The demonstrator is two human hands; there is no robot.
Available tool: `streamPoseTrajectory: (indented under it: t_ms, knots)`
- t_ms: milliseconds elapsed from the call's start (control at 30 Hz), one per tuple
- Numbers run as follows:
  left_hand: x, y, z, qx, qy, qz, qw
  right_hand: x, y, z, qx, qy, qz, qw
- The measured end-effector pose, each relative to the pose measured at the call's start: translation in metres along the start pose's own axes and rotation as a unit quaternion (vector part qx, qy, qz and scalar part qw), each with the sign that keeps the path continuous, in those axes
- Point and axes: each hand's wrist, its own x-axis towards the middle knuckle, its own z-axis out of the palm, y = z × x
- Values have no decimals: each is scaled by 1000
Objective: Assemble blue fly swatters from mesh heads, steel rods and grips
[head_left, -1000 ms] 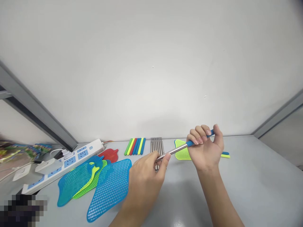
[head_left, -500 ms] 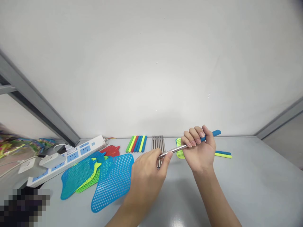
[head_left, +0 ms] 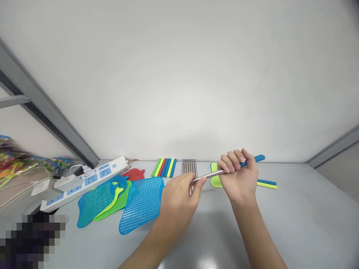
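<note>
Noticing a change from a second ago: seeing way more of the blue handle [head_left: 260,157] poking out past the right hand [head_left: 239,183] now, and no blue at all on the side facing the left hand [head_left: 179,192]. Back then, had blue on that side too, up against bare steel. Could be down to a slipped handle or just a shifted grip, honestly can't tell which. For the work in hand, probably means checking the blue-to-steel join later, being tucked under the fingers right now.

As for grip: clasping the steel rod [head_left: 210,175] in the left hand, back up, thumb along the near side. Wrapping the blue handle in the right hand, palm toward the camera, fingers curled over.

Looking at the rod itself: slim, shiny, straight, held in the air above the table [head_left: 303,209], rising slightly toward the right hand. Running in line with the handle, near enough. Plain blue on that handle, with an angled tip. Also spotting a blue mesh head [head_left: 143,205] just beyond the left hand, maybe joined to the rod, but can't confirm with the hand covering that end.
</note>
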Motion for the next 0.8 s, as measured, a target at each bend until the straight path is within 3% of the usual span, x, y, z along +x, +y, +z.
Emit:
streamPoseTrajectory:
  t_ms: [800]
  knots:
    - [-2,-4,5,-10,-8,51,999,2,-7,-2,-40,49,6,998]
